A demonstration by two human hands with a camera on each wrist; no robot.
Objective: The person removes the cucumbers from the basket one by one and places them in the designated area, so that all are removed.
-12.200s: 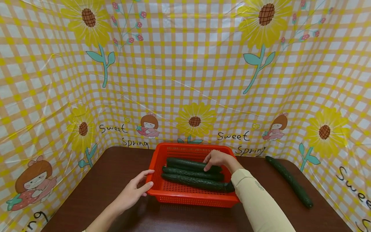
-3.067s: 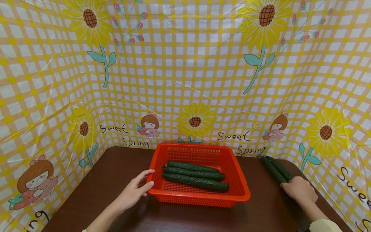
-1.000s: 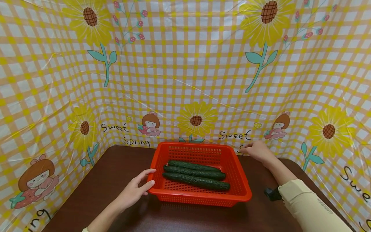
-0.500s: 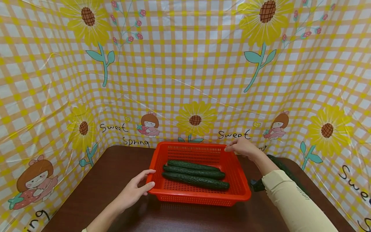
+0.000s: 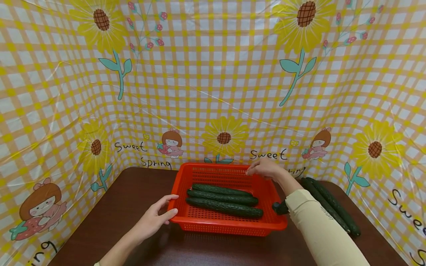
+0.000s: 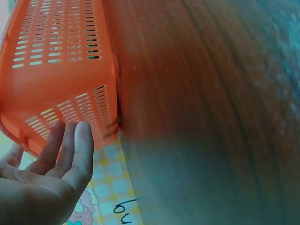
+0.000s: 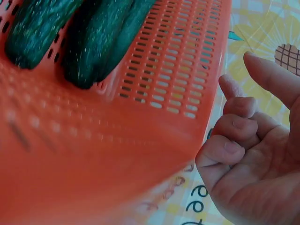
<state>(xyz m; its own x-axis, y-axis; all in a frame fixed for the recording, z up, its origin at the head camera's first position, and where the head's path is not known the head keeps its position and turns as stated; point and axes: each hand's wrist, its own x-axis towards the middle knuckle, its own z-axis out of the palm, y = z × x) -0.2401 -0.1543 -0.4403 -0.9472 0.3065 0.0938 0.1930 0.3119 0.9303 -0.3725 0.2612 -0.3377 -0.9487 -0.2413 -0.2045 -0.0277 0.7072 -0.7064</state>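
Observation:
A red plastic basket [image 5: 229,222] with slotted walls stands on the table, three dark green cucumbers [image 5: 223,199] lying side by side in it. My left hand [image 5: 154,218] holds the basket's left rim; in the left wrist view its fingers [image 6: 83,140] lie against the outside of the slotted wall. Over the back right corner hovers my right hand [image 5: 266,169], holding nothing. The right wrist view shows that hand's fingers loosely curled and its thumb [image 7: 269,77] stretched out, beside the rim, with the cucumber ends [image 7: 89,61] inside the basket.
Two more cucumbers [image 5: 332,207] lie together on the dark brown table [image 5: 110,207] to the right of the basket, partly behind my right sleeve [image 5: 316,221]. A checked, flower-printed cloth [image 5: 213,92] stands as walls at the back and both sides.
A cucumber left the basket earlier and now lies beside the other one on the right. My right hand let go of it and moved left to the basket. My left hand stayed on the rim.

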